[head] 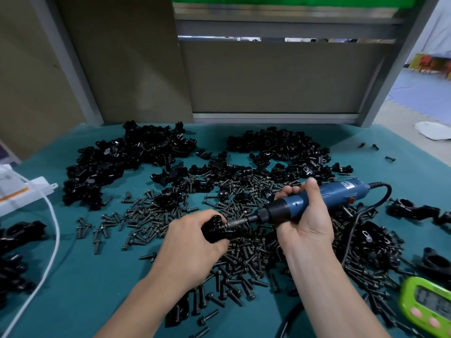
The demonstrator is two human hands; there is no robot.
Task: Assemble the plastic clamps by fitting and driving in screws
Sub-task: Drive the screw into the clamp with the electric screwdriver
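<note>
At the near right corner of the teal surface (pixel 73 296) sits a green timer (pixel 429 309). Black screws (pixel 244 267) lie thickly scattered from the near edge to the middle. Over them, at the middle of the surface, the left hand (pixel 192 243) curls fingers and thumb round a glossy black plastic clamp (pixel 215 226) with a round socket on top. The right hand (pixel 305 218) wraps a blue electric screwdriver (pixel 324 197), whose metal bit meets the clamp's right side. A white cable (pixel 54 230) runs along the left edge. Toward the far edge lie two heaps of black clamp parts (pixel 127 162).
</note>
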